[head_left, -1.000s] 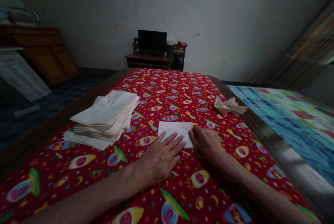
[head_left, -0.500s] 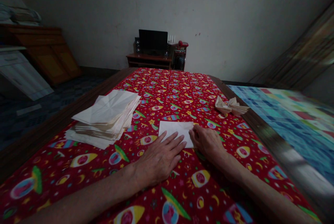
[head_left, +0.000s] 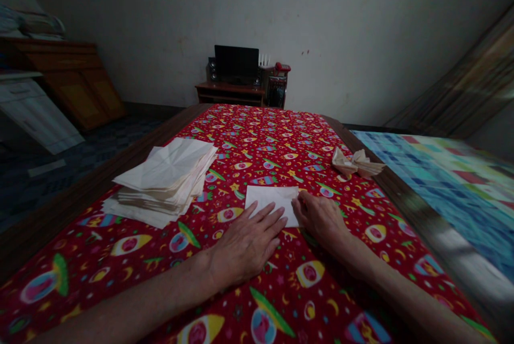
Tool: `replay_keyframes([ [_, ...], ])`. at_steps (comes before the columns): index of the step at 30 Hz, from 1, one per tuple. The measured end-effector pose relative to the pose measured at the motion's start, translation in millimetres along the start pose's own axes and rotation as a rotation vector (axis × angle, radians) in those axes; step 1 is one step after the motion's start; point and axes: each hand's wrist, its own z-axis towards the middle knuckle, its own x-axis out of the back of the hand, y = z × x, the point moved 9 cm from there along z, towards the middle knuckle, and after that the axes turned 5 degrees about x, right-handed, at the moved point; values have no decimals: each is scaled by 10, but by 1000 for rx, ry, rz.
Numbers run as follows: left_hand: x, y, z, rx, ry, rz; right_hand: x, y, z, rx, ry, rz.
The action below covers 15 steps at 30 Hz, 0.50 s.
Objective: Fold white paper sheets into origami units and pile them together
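A white rectangle of folded paper [head_left: 273, 194] lies flat on the red patterned cloth in front of me. My left hand [head_left: 247, 245] rests flat on its near left part with the fingers stretched and slightly spread. At the paper's right edge, my right hand [head_left: 321, 218] is closed, thumb and curled fingers pinching that edge. Left of the hands sits a stack of creased white sheets [head_left: 172, 165], uneven at its sides. To the right, a folded paper figure [head_left: 357, 163] with pleated wings stands near the cloth's edge.
The red cloth [head_left: 273, 135] covers a dark wooden table [head_left: 132, 167]. Past its far end are a monitor [head_left: 236, 63] and a red telephone [head_left: 282, 67] on stands. A bed with a checked blue cover [head_left: 421, 189] lies to the right; wooden cabinets [head_left: 86, 87] stand left.
Both hands stay in place on the paper, with no clear movement. The whole view has shifted very slightly.
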Motion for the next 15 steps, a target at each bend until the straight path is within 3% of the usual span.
replay_keyframes([
  [5, -2, 21, 3, -8, -10, 8, 330, -127, -131, 96, 186, -42],
  [7, 8, 25, 3, -5, -4, -5, 404, -333, -261, 243, 241, -48],
  [9, 20, 31, 1, -3, 5, -16, 342, -603, -432, 467, 193, 7],
  [10, 25, 35, 0, -4, 10, -19, 269, -668, -498, 507, 130, 37],
  [15, 23, 32, -2, -17, 15, -8, 103, -647, -664, 505, -5, 92],
])
